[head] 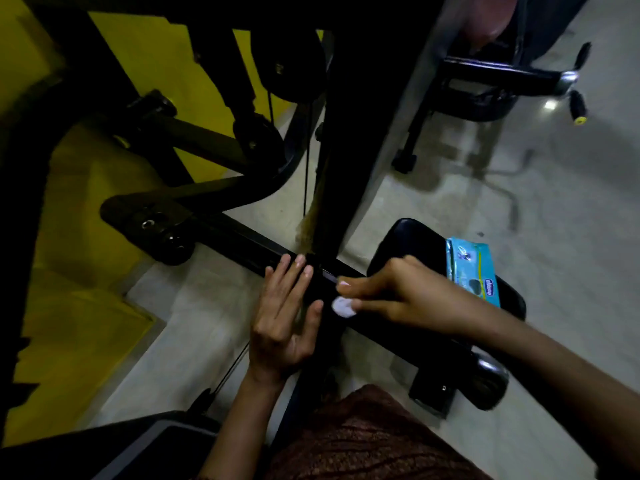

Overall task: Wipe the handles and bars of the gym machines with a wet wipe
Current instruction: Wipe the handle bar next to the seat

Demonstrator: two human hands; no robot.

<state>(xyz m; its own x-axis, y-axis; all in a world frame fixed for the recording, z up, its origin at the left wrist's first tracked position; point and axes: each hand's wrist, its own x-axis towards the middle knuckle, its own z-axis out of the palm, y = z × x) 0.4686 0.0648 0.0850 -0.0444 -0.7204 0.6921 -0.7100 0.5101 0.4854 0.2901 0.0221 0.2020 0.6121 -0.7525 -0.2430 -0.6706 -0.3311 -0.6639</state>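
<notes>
A black horizontal bar (256, 247) of a gym machine runs low across the floor from the left toward the lower right. My right hand (391, 292) grips a small bunched white wet wipe (343, 307) and holds it against the bar. Just left of it, my left hand (285, 313) lies with straight fingers against the same bar, fingertips pointing up the frame. Most of the wipe is hidden inside my right fist.
A blue pack of wet wipes (472, 268) lies on a black padded seat (415, 240) right of the bar. A black upright post (360, 133), cables and a pulley rise behind. Yellow wall at left; another machine's frame (495, 74) at top right on pale floor.
</notes>
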